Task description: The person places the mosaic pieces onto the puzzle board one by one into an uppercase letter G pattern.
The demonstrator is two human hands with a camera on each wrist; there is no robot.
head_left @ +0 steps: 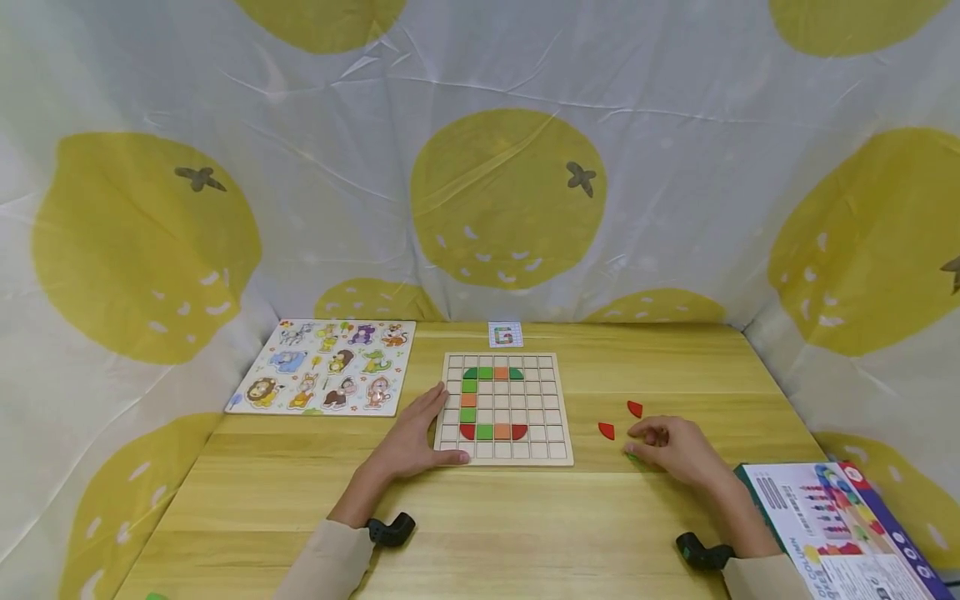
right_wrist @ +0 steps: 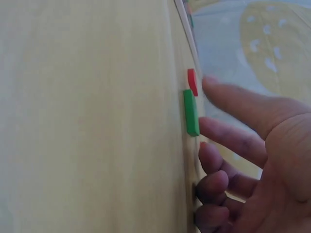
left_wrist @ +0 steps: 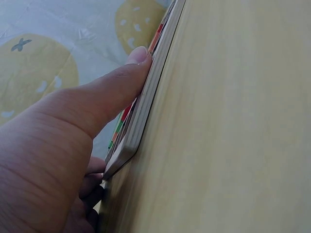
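Observation:
A square wooden grid board (head_left: 543, 412) lies mid-table. Green, orange and red pieces on it form a C-like outline with rounded corners. My left hand (head_left: 408, 437) touches the board's near left corner, fingers spread along the left side; the thumb (left_wrist: 116, 85) rests on the near edge. My right hand (head_left: 678, 450) is on the table right of the board. Its thumb and index finger are apart around a green piece (right_wrist: 191, 112) lying on the wood; whether a fingertip touches it I cannot tell. Beyond lie two red quarter-circle pieces, one nearer (head_left: 607, 431), one farther (head_left: 635, 409).
A small pattern card (head_left: 506, 334) lies behind the board. On the left is an animal puzzle board (head_left: 322, 367). A printed box (head_left: 832, 517) sits beside my right forearm. A bit of green (head_left: 156, 596) shows at the bottom left edge. Patterned cloth (head_left: 510, 200) closes the back.

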